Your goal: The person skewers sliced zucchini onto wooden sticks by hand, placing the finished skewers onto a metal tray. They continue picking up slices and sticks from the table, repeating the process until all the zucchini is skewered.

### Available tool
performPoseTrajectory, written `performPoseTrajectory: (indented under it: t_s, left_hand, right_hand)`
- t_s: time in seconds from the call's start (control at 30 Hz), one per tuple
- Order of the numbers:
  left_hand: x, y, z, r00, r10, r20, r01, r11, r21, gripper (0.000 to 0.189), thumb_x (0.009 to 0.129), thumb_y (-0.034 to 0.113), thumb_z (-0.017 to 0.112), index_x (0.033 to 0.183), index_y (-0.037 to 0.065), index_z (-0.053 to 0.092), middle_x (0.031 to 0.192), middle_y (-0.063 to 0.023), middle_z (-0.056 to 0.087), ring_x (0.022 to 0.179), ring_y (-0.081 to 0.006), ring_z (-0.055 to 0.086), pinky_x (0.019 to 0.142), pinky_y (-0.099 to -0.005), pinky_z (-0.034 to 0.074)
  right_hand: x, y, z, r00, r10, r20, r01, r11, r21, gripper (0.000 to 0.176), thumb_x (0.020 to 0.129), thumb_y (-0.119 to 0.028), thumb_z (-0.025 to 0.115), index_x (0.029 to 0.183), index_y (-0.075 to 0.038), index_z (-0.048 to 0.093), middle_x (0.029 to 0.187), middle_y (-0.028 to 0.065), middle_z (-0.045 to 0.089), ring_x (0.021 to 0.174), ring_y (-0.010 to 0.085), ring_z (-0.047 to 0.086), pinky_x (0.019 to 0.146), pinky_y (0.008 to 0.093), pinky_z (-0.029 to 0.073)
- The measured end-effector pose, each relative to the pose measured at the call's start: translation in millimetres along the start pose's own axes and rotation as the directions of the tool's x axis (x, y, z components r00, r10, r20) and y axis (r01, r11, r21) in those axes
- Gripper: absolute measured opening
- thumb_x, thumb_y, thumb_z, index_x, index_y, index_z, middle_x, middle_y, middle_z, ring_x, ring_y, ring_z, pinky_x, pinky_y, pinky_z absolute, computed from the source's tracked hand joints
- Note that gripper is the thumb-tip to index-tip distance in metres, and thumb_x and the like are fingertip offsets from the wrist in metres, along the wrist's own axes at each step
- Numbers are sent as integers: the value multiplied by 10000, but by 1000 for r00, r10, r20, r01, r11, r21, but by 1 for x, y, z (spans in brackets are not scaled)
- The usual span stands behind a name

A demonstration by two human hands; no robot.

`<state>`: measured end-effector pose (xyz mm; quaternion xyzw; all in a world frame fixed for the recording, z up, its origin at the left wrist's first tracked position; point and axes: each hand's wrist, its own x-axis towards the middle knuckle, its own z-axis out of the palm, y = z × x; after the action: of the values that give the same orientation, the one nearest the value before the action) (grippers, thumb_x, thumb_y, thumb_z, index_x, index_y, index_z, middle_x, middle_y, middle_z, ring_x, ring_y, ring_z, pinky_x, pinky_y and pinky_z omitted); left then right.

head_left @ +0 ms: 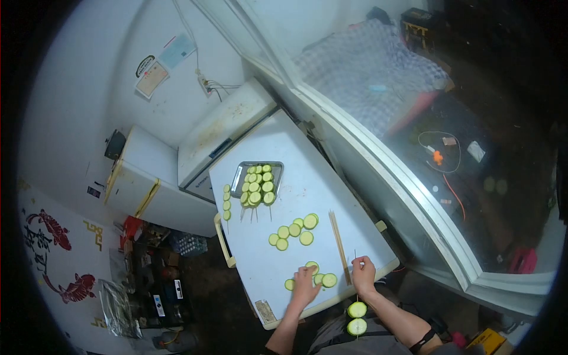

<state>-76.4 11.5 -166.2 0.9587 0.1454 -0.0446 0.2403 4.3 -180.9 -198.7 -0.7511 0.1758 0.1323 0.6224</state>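
Note:
My right hand (363, 277) is closed round a thin wooden skewer (355, 254), whose bare tip sticks up past the fist. Two round zucchini slices (357, 309) are threaded on its lower part, over the table's front edge. Several loose slices (329, 280) lie near my left hand (305, 287). Its fingers are apart and reach to a slice (312, 268) at the fingertips; whether they grip it is hard to make out. Beside my right hand, a few bare skewers (339, 245) lie on the table. More loose slices (294, 229) are scattered farther up.
A metal tray (238, 177) holds several skewers loaded with slices. Left of it lies another loaded skewer (226, 204). All rest on a white table (260, 260). White freezers (225, 124) stand behind, and a framed glass partition (378, 160) runs along the right.

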Motion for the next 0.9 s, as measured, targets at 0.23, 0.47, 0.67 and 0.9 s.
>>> performPoseTrajectory:
  t_s: [0.23,0.47,0.67,0.9]
  left_hand:
    - [-5,34,16,971,109,214,-144,977,160,735,759,244,801,1391,92,459,1265,-176,458,1164,-364,461,986,-459,416]
    - [-3,46,13,982,155,110,-167,981,102,626,813,262,759,1339,61,486,1238,-193,468,1153,-372,462,977,-483,408]
    - [25,2,13,940,-258,-224,259,966,-23,492,838,256,731,1222,7,549,1183,-219,483,1116,-401,459,973,-496,394]
    - [92,-80,-14,834,-408,-372,397,911,-111,493,809,203,741,1221,18,543,1190,-200,509,1116,-407,456,983,-491,373]
  right_hand:
    - [-8,-20,-3,999,3,38,-3,1000,-11,185,900,-163,581,861,15,609,679,170,655,621,263,649,606,393,493]
    - [-3,4,0,999,-37,34,36,999,21,142,930,-138,584,872,-9,599,644,80,598,564,139,553,521,323,428]
    - [2,17,0,999,30,35,-32,998,53,148,927,-148,590,871,-11,599,623,68,584,545,138,534,503,308,409]
    - [-5,8,-15,998,30,49,-32,999,34,153,900,-135,601,875,15,613,700,130,649,624,201,616,605,356,489]
